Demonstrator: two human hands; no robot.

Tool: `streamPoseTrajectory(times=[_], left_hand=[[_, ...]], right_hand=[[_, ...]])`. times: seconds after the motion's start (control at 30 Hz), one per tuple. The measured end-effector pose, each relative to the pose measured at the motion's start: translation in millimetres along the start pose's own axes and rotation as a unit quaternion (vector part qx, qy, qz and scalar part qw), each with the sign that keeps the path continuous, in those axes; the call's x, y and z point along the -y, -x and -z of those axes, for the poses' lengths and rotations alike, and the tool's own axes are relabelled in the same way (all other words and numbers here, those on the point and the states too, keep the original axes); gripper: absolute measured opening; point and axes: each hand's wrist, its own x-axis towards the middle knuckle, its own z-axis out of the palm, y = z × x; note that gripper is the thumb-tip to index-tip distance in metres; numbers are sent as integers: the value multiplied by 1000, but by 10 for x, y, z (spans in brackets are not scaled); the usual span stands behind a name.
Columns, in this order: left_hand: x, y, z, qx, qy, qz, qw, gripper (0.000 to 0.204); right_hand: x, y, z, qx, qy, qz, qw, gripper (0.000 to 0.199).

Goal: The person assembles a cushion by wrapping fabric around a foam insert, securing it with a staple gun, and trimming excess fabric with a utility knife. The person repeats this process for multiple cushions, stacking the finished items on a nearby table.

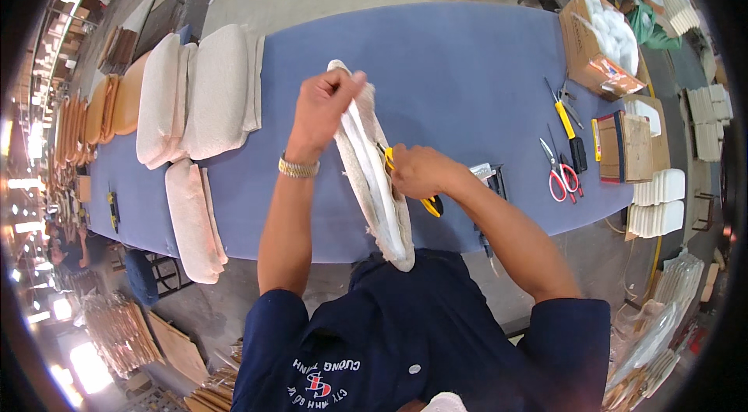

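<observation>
A long, narrow upholstered pad [366,170] in light beige fabric, white along its open middle, stands tilted between the table and my shirt front. My right hand [422,172] is wrapped round a tool with yellow-and-black handles [432,206], seemingly pliers. The tool's tip touches or nearly touches the pad's right side; its jaws are mostly hidden. Over the pad's far end, my left hand [331,104] is closed, thumb against fingers, slightly blurred. Whatever it may pinch cannot be made out.
Beige padded pieces [222,93] are stacked on the blue table [475,69] at left. To the right lie red-handled scissors [557,178], a yellow screwdriver [567,120] and a staple gun [489,174]. A cardboard box [588,46] with white filling stands at the far right corner.
</observation>
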Motion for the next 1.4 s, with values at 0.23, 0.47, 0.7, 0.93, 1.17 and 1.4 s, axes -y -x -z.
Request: streamPoseTrajectory(times=[0.23, 0.47, 0.7, 0.93, 1.17, 1.4], left_hand=[[340, 205, 76, -113, -219, 63, 967, 45], [450, 465, -370, -70, -496, 26, 865, 37], [597, 409, -391, -58, -502, -54, 862, 32], [642, 417, -305, -87, -115, 6, 990, 19], [371, 175, -167, -114, 223, 11, 968, 14], [567, 265, -171, -228, 12, 61, 972, 31]], right_hand=[[-66, -54, -101, -30, -13, 35, 999, 41], [-66, -73, -132, -12, -15, 14, 1000, 40], [-97, -49, -181, -33, -36, -9, 999, 32], [-71, 39, -177, -43, -96, -19, 994, 37], [-166, 27, -304, -81, -131, -9, 988, 41], [-170, 55, -314, -76, -176, -5, 981, 46]])
